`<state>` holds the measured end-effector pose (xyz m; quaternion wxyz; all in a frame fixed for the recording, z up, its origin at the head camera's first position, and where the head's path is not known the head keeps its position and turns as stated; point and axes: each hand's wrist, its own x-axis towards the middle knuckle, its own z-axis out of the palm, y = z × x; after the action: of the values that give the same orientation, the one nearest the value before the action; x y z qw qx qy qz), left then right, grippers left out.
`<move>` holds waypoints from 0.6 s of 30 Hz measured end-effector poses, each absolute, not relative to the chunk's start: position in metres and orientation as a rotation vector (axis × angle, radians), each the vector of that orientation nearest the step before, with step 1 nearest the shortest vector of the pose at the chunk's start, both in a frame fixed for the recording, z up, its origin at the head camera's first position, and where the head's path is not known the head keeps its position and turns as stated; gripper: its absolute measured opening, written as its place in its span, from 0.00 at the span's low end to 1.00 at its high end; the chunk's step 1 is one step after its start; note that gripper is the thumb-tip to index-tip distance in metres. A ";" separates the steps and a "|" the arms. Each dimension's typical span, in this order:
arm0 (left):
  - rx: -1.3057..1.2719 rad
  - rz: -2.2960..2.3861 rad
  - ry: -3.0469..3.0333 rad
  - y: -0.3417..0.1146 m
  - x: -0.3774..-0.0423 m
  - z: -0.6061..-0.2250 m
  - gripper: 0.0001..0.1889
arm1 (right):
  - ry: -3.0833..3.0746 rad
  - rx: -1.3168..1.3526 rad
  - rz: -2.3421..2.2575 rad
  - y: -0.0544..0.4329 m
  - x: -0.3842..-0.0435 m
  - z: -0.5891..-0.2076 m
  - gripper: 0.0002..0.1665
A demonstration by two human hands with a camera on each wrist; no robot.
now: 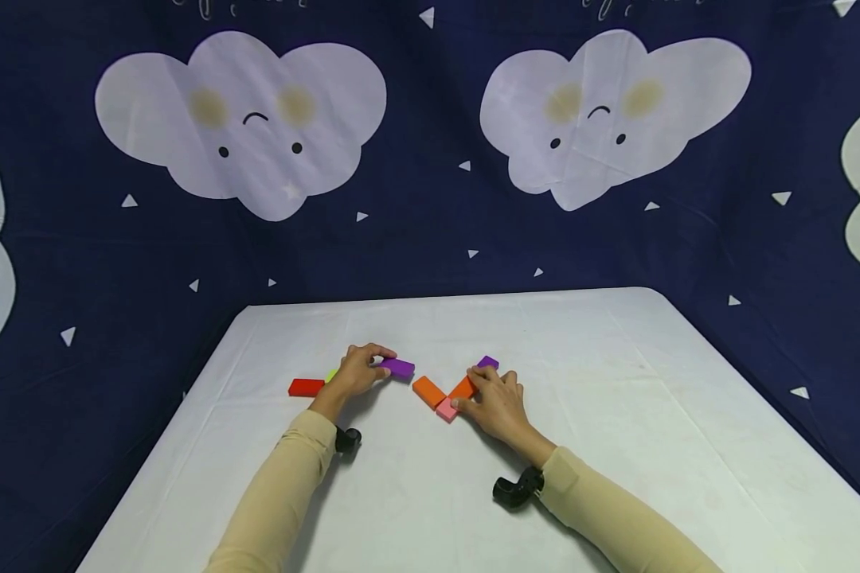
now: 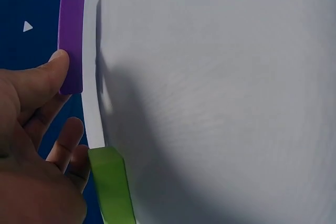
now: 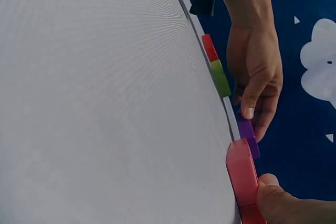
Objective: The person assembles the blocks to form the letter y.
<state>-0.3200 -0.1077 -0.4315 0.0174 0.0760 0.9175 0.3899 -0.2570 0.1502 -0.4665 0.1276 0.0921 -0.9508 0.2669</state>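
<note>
My left hand [image 1: 358, 370] pinches a purple block [image 1: 399, 368] between thumb and fingers. The left wrist view shows the thumb on the face of this purple block [image 2: 71, 40], which is held close over the table. A green block [image 2: 111, 182] stands below the hand there. My right hand [image 1: 500, 404] bends over an orange block [image 1: 463, 387], thumb by a pink block [image 1: 447, 410] and fingertips at the orange block's far end. Another purple block [image 1: 489, 362] adjoins that end, partly covered by the fingers. A second orange block [image 1: 428, 391] angles off leftward, forming a V.
A red block [image 1: 306, 387] lies left of my left hand, in line with the green block, which is mostly hidden in the head view. White cloth covers the table [image 1: 416, 501]. A dark blue curtain [image 1: 430, 239] with clouds hangs behind its far edge.
</note>
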 end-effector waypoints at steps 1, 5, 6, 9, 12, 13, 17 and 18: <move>0.234 1.209 2.848 -0.108 -0.320 -0.432 0.15 | -2.766 0.269 0.774 0.150 -0.257 -0.466 0.39; 0.237 1.210 2.824 -0.107 -0.322 -0.434 0.15 | -2.747 0.285 0.761 0.150 -0.256 -0.466 0.39; 0.240 1.212 2.817 -0.107 -0.322 -0.434 0.15 | -2.740 0.291 0.759 0.150 -0.256 -0.466 0.38; 0.254 1.227 2.802 -0.107 -0.323 -0.435 0.15 | -2.707 0.311 0.743 0.150 -0.257 -0.467 0.38; 0.268 1.227 2.800 -0.108 -0.323 -0.436 0.16 | -2.687 0.325 0.730 0.150 -0.257 -0.468 0.38; 0.266 1.223 2.802 -0.108 -0.324 -0.436 0.16 | -2.685 0.328 0.728 0.150 -0.257 -0.468 0.38; 0.221 1.222 2.808 -0.109 -0.323 -0.436 0.18 | -2.710 0.310 0.759 0.150 -0.257 -0.466 0.38; 0.207 1.225 2.811 -0.109 -0.323 -0.436 0.19 | -2.720 0.303 0.759 0.150 -0.257 -0.466 0.38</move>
<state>-0.3227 -0.1091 -0.4357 0.0344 0.0672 0.9142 0.3983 -0.2569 0.1499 -0.4662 0.1503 0.1054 -0.9468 0.2642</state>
